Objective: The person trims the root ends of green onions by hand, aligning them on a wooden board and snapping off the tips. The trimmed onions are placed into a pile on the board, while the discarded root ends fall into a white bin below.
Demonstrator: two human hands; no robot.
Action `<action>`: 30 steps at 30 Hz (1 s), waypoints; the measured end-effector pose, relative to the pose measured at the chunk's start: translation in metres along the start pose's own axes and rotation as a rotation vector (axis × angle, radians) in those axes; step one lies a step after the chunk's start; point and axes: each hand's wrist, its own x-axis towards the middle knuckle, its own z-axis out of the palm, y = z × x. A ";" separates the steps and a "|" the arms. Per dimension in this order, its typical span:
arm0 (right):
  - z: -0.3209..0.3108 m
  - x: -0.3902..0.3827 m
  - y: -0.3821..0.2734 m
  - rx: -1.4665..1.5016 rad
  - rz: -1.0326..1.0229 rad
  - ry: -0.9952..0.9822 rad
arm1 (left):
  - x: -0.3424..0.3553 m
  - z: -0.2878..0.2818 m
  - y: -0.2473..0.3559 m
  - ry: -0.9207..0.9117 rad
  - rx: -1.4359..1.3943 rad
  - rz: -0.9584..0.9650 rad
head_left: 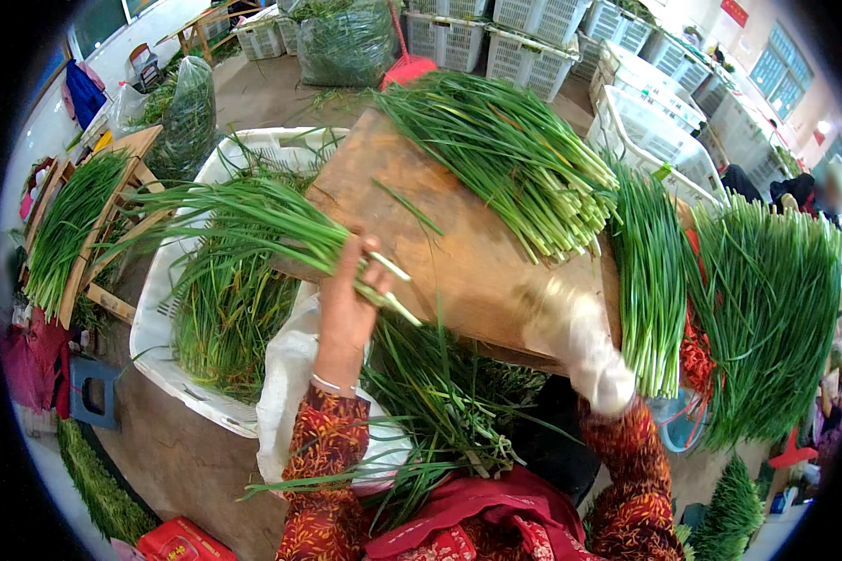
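Observation:
My left hand (351, 304) is closed around a small bunch of long green chives (271, 220). Their pale stalk ends poke out to the right of my fingers, and the leaves trail left over a white crate (150, 323). Over the front right of the wooden board (421, 252), my right hand (575, 341) wears a pale glove and is smeared by motion, so its fingers cannot be made out. Beyond it, a thick pile of chives (505, 154) lies across the back of the board. More loose chives (440, 393) rest on my lap.
The white crate at left holds loose greens. Large chive bundles (767, 318) stand at right, beside red ties (697, 351). A blue stool (94, 393) is at far left. Stacked white crates (533, 61), a stuffed clear bag (346, 42) and a red dustpan (408, 69) are behind.

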 end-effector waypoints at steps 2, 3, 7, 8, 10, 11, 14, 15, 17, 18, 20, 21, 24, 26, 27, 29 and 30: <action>-0.007 0.038 0.014 -0.303 0.130 0.100 | -0.006 0.004 -0.016 0.024 0.036 -0.174; -0.001 0.043 0.023 -0.370 0.131 0.085 | -0.010 0.005 -0.024 0.006 0.067 -0.211; 0.011 0.049 0.033 -0.246 0.279 0.073 | -0.014 0.011 -0.036 0.023 0.242 -0.323; 0.007 0.050 0.026 -0.256 0.281 0.020 | -0.016 0.009 -0.040 0.010 0.239 -0.337; 0.001 0.048 0.009 -0.084 0.276 -0.022 | -0.016 0.009 -0.044 -0.018 0.246 -0.358; 0.002 0.041 0.004 0.094 0.271 -0.011 | -0.020 0.012 -0.044 -0.034 0.211 -0.434; 0.003 0.020 -0.026 0.386 0.255 -0.029 | -0.026 0.016 -0.053 -0.022 0.208 -0.461; 0.004 0.015 -0.035 0.419 0.249 -0.052 | -0.027 0.016 -0.056 0.001 0.214 -0.446; 0.011 0.006 -0.045 0.474 0.205 -0.073 | -0.027 0.013 -0.056 -0.019 0.267 -0.420; 0.015 0.004 -0.046 0.452 0.193 -0.070 | -0.026 0.013 -0.055 -0.024 0.299 -0.431; 0.021 0.000 -0.048 0.408 0.171 -0.063 | -0.027 0.012 -0.053 -0.014 0.312 -0.412; 0.019 0.001 -0.047 0.396 0.178 -0.122 | -0.026 0.013 -0.054 -0.013 0.313 -0.403; 0.021 0.005 -0.036 0.609 0.218 -0.170 | -0.027 0.021 -0.051 0.031 0.309 -0.394; 0.011 0.008 -0.040 0.556 0.264 -0.149 | -0.024 0.011 -0.055 -0.016 0.256 -0.359; 0.005 0.010 -0.041 0.525 0.289 -0.135 | -0.022 0.011 -0.054 -0.044 0.226 -0.343; 0.012 0.018 -0.023 0.329 0.178 0.126 | -0.017 0.013 -0.044 -0.046 0.206 -0.177; 0.013 0.024 -0.016 0.232 0.120 0.252 | -0.016 0.014 -0.038 -0.029 0.161 -0.106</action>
